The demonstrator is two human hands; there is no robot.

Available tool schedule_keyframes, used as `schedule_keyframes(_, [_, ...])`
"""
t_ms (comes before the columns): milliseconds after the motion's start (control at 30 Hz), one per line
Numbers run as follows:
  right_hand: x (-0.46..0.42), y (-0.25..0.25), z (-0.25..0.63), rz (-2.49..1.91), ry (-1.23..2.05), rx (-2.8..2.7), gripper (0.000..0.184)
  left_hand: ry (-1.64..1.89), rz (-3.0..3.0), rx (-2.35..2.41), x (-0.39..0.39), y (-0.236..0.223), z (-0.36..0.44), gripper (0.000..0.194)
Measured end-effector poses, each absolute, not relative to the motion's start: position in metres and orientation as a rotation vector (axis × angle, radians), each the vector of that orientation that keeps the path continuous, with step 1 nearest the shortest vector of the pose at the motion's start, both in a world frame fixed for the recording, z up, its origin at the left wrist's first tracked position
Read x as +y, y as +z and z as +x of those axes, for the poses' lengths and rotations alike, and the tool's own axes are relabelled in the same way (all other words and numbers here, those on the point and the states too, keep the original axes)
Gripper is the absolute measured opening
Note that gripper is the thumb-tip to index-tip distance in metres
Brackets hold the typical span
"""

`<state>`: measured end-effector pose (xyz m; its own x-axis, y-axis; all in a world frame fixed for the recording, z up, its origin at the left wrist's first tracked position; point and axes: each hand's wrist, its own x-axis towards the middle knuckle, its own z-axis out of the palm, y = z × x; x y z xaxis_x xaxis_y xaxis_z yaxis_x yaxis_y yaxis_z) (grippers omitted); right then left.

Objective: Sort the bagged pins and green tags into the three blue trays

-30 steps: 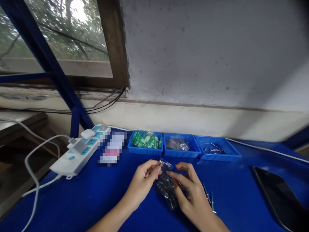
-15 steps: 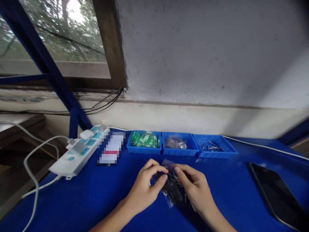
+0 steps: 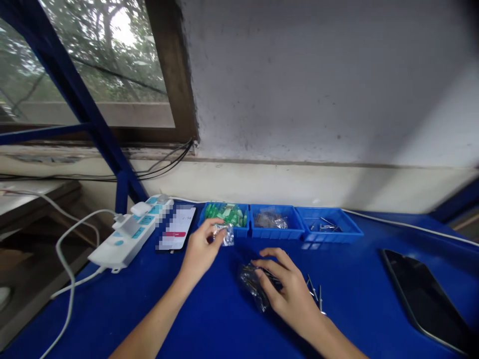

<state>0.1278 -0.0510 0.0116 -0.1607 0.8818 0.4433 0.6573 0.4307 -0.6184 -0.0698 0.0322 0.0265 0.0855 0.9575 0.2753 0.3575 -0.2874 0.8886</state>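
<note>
Here's the left hand (image 3: 201,248) pinching a clear packet (image 3: 228,236) left of the middle blue bin (image 3: 277,234), while the nearer right hand (image 3: 286,288) arches over a bag of metal pieces (image 3: 254,290) in front of that bin, gripping or not I can't tell, its length running away binward to person.

Blue table (image 3: 220,319), white power strip (image 3: 107,255), phone (image 3: 182,224), three bins (image 3: 277,234), metal pins (image 3: 320,298)

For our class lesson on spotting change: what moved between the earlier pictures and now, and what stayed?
The left hand moved forward and leftward, away from the right hand, now holding a small clear plastic bag. The three blue plastic bins and black rectangular phone stayed put.
</note>
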Motion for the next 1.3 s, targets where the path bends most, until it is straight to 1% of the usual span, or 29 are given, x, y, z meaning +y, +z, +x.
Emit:
schedule_keyframes(67, [-0.052, 0.014, 0.128, -1.302, 0.370, -1.887, 0.021, 1.261, 1.737, 1.280, 0.042, 0.037, -0.068, 0.020])
schedule_keyframes(167, [-0.053, 0.015, 0.126, -1.262, 0.366, -1.889, 0.020, 1.367, 1.794, 1.159, 0.056, 0.057, -0.046, 0.013])
schedule_keyframes(267, [-0.053, 0.016, 0.125, -1.228, 0.359, -1.905, 0.020, 1.420, 1.969, 1.117, 0.068, 0.073, -0.011, 0.013])
schedule_keyframes(367, [-0.052, 0.018, 0.128, -1.244, 0.375, -1.956, 0.020, 1.226, 2.474, 1.160, 0.070, 0.076, 0.014, 0.028])
schedule_keyframes(433, [-0.049, 0.020, 0.132, -1.285, 0.382, -2.008, 0.021, 1.034, 2.741, 1.094, 0.061, 0.070, 0.016, 0.037])
schedule_keyframes(500, [-0.046, 0.021, 0.137, -1.344, 0.366, -2.047, 0.020, 0.901, 2.818, 0.979, 0.046, 0.060, 0.008, 0.034])
schedule_keyframes(567, [-0.042, 0.021, 0.142, -1.399, 0.329, -2.046, 0.019, 0.813, 2.779, 0.930, 0.030, 0.045, -0.009, 0.030])
schedule_keyframes(700, [-0.037, 0.016, 0.146, -1.432, 0.292, -1.996, 0.021, 0.601, 2.626, 1.019, 0.008, 0.017, -0.042, 0.031])
schedule_keyframes(767, [-0.037, 0.015, 0.145, -1.423, 0.297, -1.987, 0.022, 0.532, 2.525, 1.041, 0.004, 0.008, -0.049, 0.027])
schedule_keyframes(867, [-0.038, 0.017, 0.142, -1.417, 0.325, -1.953, 0.021, 0.669, 2.347, 1.099, 0.003, 0.006, -0.050, 0.011])
schedule_keyframes(933, [-0.039, 0.020, 0.140, -1.431, 0.413, -1.894, 0.022, 0.810, 2.263, 1.114, 0.001, 0.008, -0.049, 0.005])
schedule_keyframes(1067, [-0.042, 0.027, 0.135, -1.498, 0.745, -1.713, 0.041, 1.113, 2.235, 1.057, -0.011, 0.013, -0.050, 0.010])
schedule_keyframes(1133, [-0.044, 0.027, 0.133, -1.487, 0.972, -1.593, 0.047, 1.256, 2.275, 0.957, -0.017, 0.013, -0.051, 0.013])
schedule_keyframes(1233, [-0.045, 0.027, 0.130, -1.341, 1.275, -1.352, 0.044, 1.309, 2.343, 0.818, -0.022, 0.013, -0.051, 0.015])
schedule_keyframes(1300, [-0.045, 0.027, 0.130, -1.249, 1.293, -1.241, 0.038, 1.224, 2.356, 0.804, -0.022, 0.014, -0.049, 0.016])
